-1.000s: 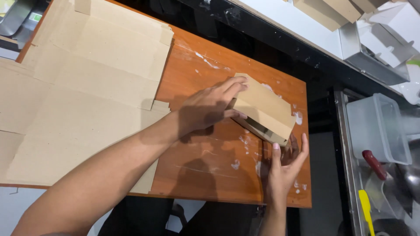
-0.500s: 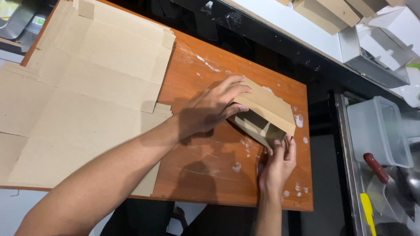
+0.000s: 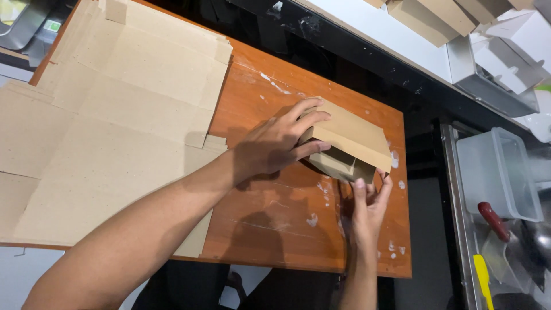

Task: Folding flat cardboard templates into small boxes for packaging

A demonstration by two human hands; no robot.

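The left hand (image 3: 270, 146) grips the small brown cardboard box (image 3: 350, 138) at its left end, fingers curled over the top panel; the right hand (image 3: 370, 201) pinches its near flap from below. The box sits on the orange table (image 3: 287, 212), beside flattened cardboard sheets (image 3: 103, 132). A clear plastic tub (image 3: 496, 172) stands to the right

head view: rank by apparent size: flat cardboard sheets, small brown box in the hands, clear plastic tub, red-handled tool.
1. flat cardboard sheets, by far the largest
2. small brown box and clear plastic tub: look alike, not ranked
3. red-handled tool, smallest, partly hidden
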